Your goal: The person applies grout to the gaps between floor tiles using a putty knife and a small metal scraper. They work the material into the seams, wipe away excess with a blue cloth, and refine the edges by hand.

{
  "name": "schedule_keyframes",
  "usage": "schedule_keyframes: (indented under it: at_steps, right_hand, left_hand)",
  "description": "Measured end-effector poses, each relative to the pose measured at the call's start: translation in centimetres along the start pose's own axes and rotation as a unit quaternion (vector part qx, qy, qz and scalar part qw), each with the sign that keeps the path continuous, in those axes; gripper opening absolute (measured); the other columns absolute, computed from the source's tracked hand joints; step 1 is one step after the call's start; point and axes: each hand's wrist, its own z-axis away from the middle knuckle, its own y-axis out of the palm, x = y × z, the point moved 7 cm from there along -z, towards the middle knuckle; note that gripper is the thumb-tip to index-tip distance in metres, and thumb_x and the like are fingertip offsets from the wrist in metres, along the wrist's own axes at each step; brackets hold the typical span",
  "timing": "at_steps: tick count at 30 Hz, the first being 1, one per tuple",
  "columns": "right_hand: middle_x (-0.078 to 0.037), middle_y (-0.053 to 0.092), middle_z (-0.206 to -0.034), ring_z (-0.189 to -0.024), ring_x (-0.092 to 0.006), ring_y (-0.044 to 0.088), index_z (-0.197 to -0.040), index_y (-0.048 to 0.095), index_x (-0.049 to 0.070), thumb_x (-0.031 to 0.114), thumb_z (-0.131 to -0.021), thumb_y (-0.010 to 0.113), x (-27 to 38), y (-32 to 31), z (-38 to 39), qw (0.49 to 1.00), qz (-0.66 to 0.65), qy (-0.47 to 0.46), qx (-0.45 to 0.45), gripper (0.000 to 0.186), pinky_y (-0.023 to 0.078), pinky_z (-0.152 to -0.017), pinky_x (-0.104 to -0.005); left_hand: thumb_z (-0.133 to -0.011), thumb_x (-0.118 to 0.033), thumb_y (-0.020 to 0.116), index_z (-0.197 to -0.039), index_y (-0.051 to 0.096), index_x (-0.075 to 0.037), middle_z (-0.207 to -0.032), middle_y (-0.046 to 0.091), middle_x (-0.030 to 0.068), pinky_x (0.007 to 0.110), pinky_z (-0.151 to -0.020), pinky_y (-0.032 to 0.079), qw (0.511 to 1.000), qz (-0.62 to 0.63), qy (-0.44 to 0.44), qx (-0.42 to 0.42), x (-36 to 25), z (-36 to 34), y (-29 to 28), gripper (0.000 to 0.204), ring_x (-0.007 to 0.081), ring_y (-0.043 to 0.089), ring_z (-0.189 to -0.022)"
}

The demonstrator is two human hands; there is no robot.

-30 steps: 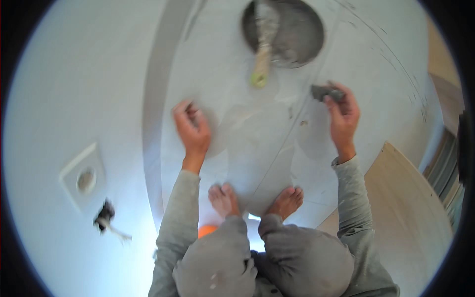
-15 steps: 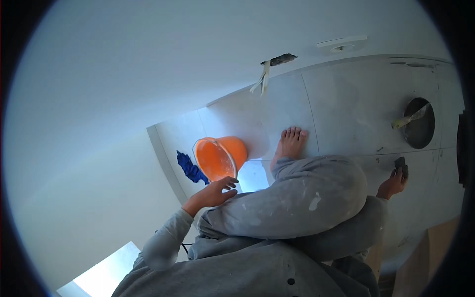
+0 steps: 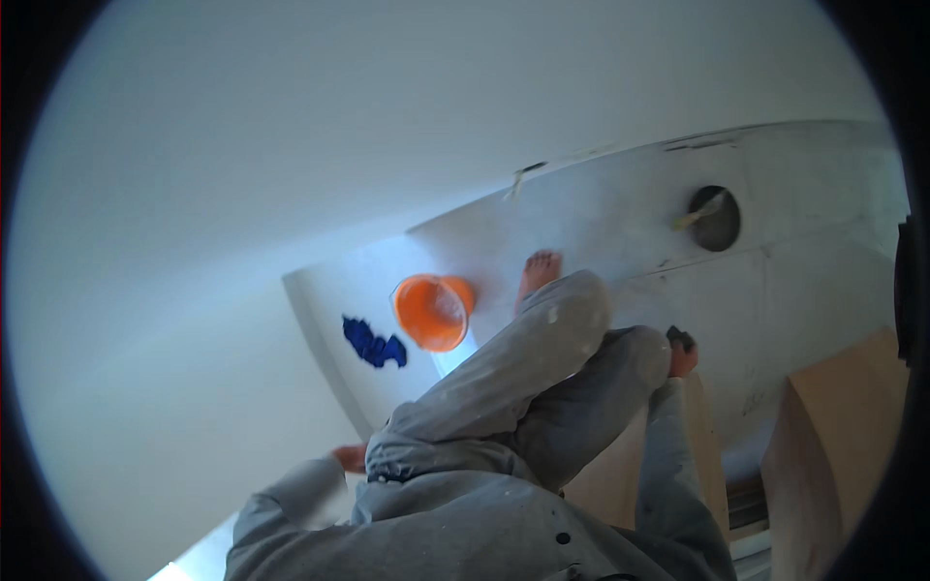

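Observation:
My right hand (image 3: 684,360) is closed around a small dark grey block (image 3: 681,338), just beside my right knee and over the floor. Whether the block is a sponge or a sanding pad, I cannot make out. My left hand (image 3: 351,457) rests against the grey trousers at my left hip, its fingers mostly hidden. Ahead of it an orange bucket (image 3: 433,312) with white smears inside stands on the floor. A crumpled dark blue cloth (image 3: 373,344) lies to the bucket's left, near the wall's foot.
A round dark tub (image 3: 715,219) with a yellowish-handled tool (image 3: 699,210) in it sits at the far right. Pale cable ends (image 3: 514,184) hang from a slot in the white wall (image 3: 291,145). Wooden boxes or boards (image 3: 843,407) stand at the lower right.
My left hand has drawn back from the bucket's rim to my hip. My right hand, still holding the block, has come in beside my knee. My legs and view have shifted.

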Motion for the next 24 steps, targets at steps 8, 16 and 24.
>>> schedule_keyframes:
  at_steps: [8,16,24]
  right_hand:
    - [-0.023,0.072,-0.103,-0.102,-0.039,0.07,-0.108,0.07,0.002,0.007,-0.08,0.064,13.9,-5.1,13.2,0.987,-0.002,0.02,-0.161,0.029,0.054,-0.093,-0.0437]
    - [-0.023,0.073,-0.104,-0.101,-0.0373,0.071,-0.109,0.071,0.002,0.01,-0.079,0.064,18.1,-8.0,27.5,0.98,-0.08,0.059,-0.174,0.031,0.055,-0.092,-0.0421]
    - [-0.022,0.073,-0.101,-0.101,-0.0367,0.07,-0.106,0.072,0.001,0.012,-0.08,0.068,17.6,-3.1,35.1,0.994,0.024,0.045,-0.095,0.029,0.054,-0.091,-0.0439]
  left_hand:
    - [-0.102,-0.03,0.052,-0.129,0.055,-0.001,-0.134,0.061,0.013,0.041,-0.103,0.047,0.936,-0.214,0.256,-0.11,-26.2,0.2,4.2,0.04,0.0264,0.06,-0.119]
    - [-0.099,-0.022,0.054,-0.116,0.063,-0.002,-0.124,0.067,0.0135,0.043,-0.095,0.051,0.907,-0.266,0.299,-0.135,-24.8,7.3,3.3,0.028,0.0268,0.064,-0.11]
    - [-0.096,-0.015,0.055,-0.103,0.07,-0.002,-0.114,0.072,0.014,0.046,-0.088,0.055,0.908,-0.234,0.286,-0.195,-8.6,9.4,-8.5,0.02,0.0272,0.068,-0.101]
